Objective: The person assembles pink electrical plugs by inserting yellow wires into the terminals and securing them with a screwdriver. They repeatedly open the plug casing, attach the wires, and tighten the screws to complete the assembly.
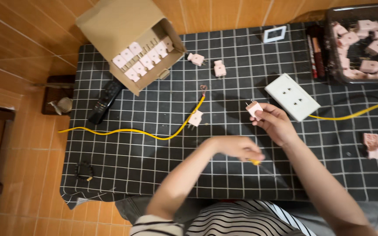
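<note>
On the tabletop (154, 153), things are listed from largest to smallest, with the risk attached to each.

Tabletop: a black checked cloth is spread over it; its near-left corner hangs loose, so a snagged edge could drag small parts off.

Cardboard box (130, 39): it is tipped on its side at the far left, with pink plugs stacked in its mouth; a nudge could spill them.

Black bin (364, 43): more pink plugs are heaped in it at the far right corner.

White socket plate (292, 96): it lies just beside the right hand, with a yellow cable (145, 132) running from it; a tug on the cable could shift the plate.

Right hand (276, 123): its fingers are closed around a pink plug (254, 109), held above the cloth, prongs up; a loose pinch could let it drop.

Left hand (237, 147): it is blurred and curled around a yellow-handled screwdriver (263, 166), tip toward the near edge; a slip could jab the other wrist, judged from how close they are.

Loose plug (195, 118): it rests against the yellow cable and could be swept away by a forearm.
</note>
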